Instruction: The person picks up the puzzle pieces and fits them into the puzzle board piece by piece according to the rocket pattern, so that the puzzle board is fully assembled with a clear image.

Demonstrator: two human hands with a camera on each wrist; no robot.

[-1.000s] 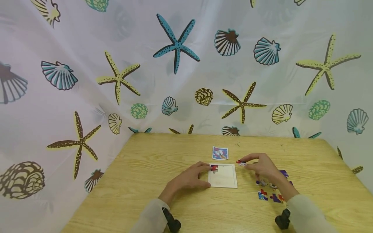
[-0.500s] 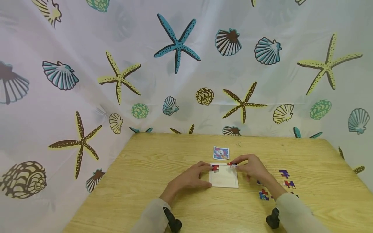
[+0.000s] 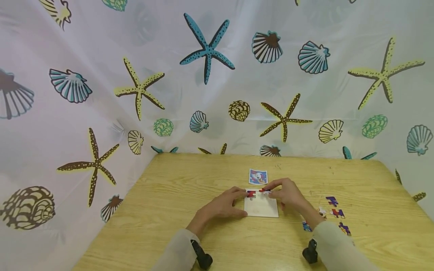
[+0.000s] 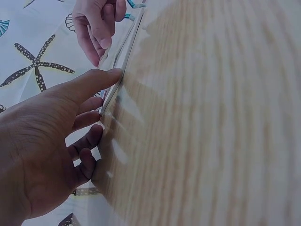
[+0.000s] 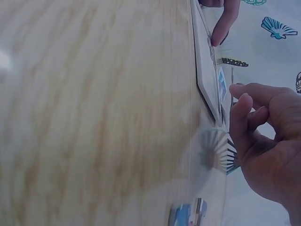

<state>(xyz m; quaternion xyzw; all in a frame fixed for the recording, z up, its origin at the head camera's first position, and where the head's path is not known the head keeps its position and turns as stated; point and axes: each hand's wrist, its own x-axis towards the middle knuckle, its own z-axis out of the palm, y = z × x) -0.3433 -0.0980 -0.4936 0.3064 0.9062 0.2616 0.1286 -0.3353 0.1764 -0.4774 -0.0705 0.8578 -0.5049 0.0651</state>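
A white square puzzle tray (image 3: 261, 209) lies on the table, with one red and purple piece (image 3: 251, 194) set in its upper left corner. My left hand (image 3: 222, 204) holds the tray by its left side, thumb at the near corner and fingers at the far one. Between thumb and index finger, my right hand (image 3: 289, 194) pinches a red and white puzzle piece (image 3: 262, 190) over the tray's top edge, right of the set piece. From the left wrist, the tray's edge (image 4: 123, 61) shows under my thumb. The pinched piece is hidden in the right wrist view.
A small picture card (image 3: 258, 176) lies just beyond the tray. Several loose puzzle pieces (image 3: 337, 213) are spread on the wooden table (image 3: 190, 177) to the right, some hidden behind my right forearm. A shell-and-starfish patterned cloth (image 3: 217, 98) hangs behind the table.
My right hand has carried the pinched piece leftward from beside the tray to over its top edge, uncovering some loose pieces at right. My left hand stays at the tray's left side.
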